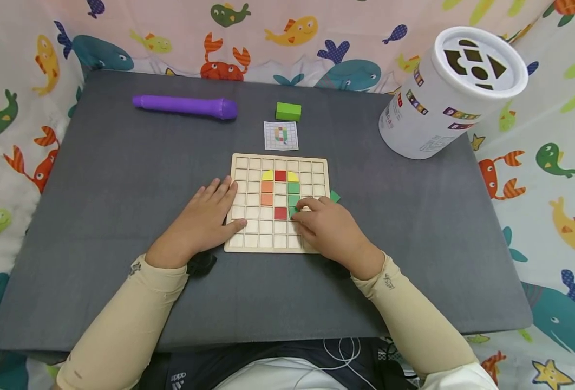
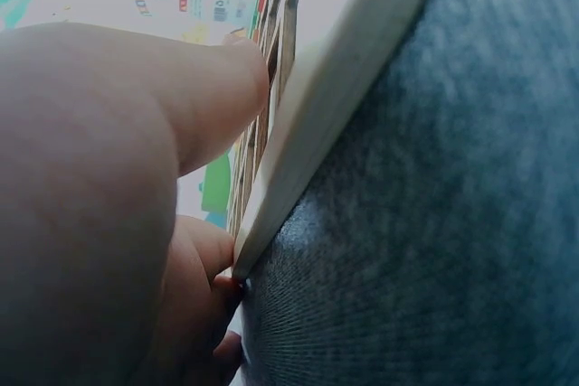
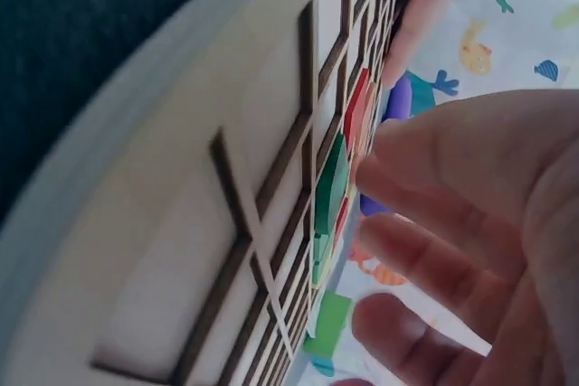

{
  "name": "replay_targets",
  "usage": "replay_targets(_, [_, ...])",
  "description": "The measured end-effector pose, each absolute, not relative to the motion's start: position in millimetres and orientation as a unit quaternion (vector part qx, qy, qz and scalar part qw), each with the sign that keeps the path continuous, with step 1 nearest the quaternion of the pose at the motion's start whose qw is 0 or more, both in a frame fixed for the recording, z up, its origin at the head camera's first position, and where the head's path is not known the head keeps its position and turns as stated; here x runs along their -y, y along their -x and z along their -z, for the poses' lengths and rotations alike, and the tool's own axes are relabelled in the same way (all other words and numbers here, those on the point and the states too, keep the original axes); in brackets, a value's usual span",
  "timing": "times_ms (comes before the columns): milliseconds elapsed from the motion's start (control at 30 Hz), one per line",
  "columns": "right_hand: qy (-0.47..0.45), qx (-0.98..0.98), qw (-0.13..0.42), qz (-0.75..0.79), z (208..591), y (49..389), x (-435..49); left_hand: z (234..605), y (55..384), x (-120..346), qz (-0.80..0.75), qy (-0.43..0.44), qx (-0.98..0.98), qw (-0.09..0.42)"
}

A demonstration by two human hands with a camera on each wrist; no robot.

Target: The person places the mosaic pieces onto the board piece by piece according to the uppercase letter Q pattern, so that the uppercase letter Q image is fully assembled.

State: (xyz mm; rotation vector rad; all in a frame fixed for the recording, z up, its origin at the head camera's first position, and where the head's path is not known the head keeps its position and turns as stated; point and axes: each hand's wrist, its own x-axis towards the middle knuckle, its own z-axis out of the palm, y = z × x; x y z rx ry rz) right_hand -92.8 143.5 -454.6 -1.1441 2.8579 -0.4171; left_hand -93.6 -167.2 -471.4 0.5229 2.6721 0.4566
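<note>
A wooden grid board (image 1: 250, 242) lies on the table with several coloured tiles set in its cells. My left hand (image 1: 204, 216) rests flat at the board's left edge, fingers spread along it and thumb over the rim. My right hand (image 1: 330, 232) is over the right part of the board, thumb and index finger pinching a green tile (image 3: 330, 185) beside a red tile (image 1: 280, 213). The fingers partly hide that green tile in the head view. Two orange tiles (image 1: 266, 193), two yellow pieces (image 1: 293, 176) and another red tile (image 1: 280, 176) sit higher up.
Behind the board lie a small pattern card (image 1: 281, 136) and a light green block (image 1: 288, 111). A purple stick (image 1: 185, 106) lies at the back left. At the back right stands a white tub (image 1: 429, 108) with a shape-holed lid. A loose green piece (image 1: 335, 196) lies at the board's right edge.
</note>
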Motion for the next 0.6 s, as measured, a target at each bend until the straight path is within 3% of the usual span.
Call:
replay_targets(233, [0.384, -0.914, 0.069, 0.107, 452.5, 90.7, -141.1, 470.7, 92.3, 167.4, -0.163, -0.186, -0.95, 0.193])
replay_targets(333, [0.385, -0.912, 0.064, 0.13, 448.5, 93.7, -146.8, 471.5, 94.3, 167.1, -0.16, -0.184, -0.951, 0.189])
replay_targets(500, [0.255, -0.959, -0.019, 0.124, 440.0, 107.2, -171.8, 471.6, 97.3, 166.3, -0.16, -0.186, -0.952, 0.182])
replay_targets(600, [0.167, -0.982, 0.002, 0.084, 442.0, 112.6, -186.6, 472.9, 95.3, 167.0, -0.156, -0.187, -0.952, 0.186])
